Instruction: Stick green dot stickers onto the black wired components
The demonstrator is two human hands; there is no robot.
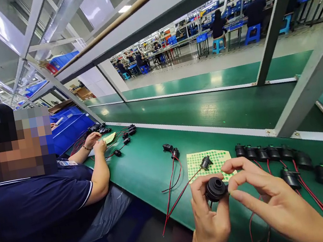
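A round black part [215, 189] with a hole in its face is gripped between the thumb and fingers of my left hand [210, 218]. My right hand [265, 194] is beside it, fingers curved and apart, thumb and a fingertip near the part's right side; whether they touch it is unclear. Behind my hands lies a yellow sheet of green round stickers [195, 163], with a black part [206, 163] on it trailing a red and black wire. Two more wired black parts [171, 150] rest left of the sheet.
A row of black parts [274, 153] with red wires lines the right of the green table [145, 156]. At left sits a person [39, 207] holding a sticker sheet, near blue bins [71, 130]. A metal post [313, 83] rises at right.
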